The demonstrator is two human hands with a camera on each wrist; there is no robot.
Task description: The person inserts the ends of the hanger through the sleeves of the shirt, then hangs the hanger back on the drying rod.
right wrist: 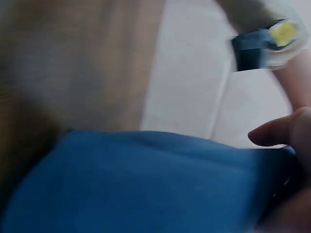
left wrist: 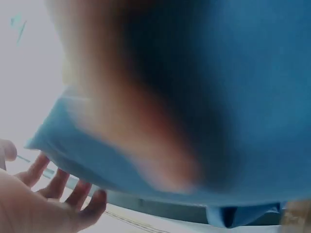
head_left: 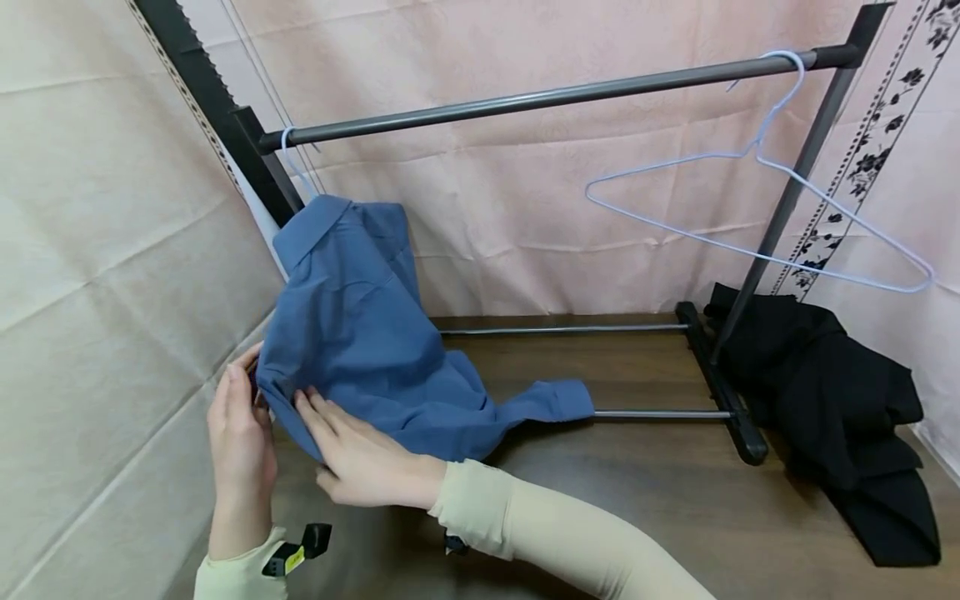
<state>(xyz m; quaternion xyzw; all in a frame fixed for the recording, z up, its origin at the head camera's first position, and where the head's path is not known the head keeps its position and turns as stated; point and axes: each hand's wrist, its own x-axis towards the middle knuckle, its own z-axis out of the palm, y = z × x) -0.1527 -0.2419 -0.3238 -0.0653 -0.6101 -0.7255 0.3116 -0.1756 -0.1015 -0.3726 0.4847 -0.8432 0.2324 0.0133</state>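
Note:
A blue collared shirt [head_left: 352, 308] hangs by a pale blue hanger [head_left: 294, 162] at the left end of the rail, and one sleeve trails right across the lower bar. At the shirt's left edge my left hand [head_left: 243, 446] has its fingers partly behind the cloth. Its slightly bent fingers [left wrist: 56, 184] reach the cloth edge in the left wrist view. My right hand [head_left: 367, 454] lies against the lower front, fingers extended over the fabric. Close to the left wrist camera, a hand [left wrist: 131, 116] is blurred in front of the blue cloth.
The black rack's rail [head_left: 525, 98] spans the back. An empty pale blue hanger [head_left: 757, 150] hangs near its right end. A crumpled black garment [head_left: 817, 392] lies by the right foot of the rack on the wooden table [head_left: 675, 517]. Pale cloth walls [head_left: 112, 275] enclose the space.

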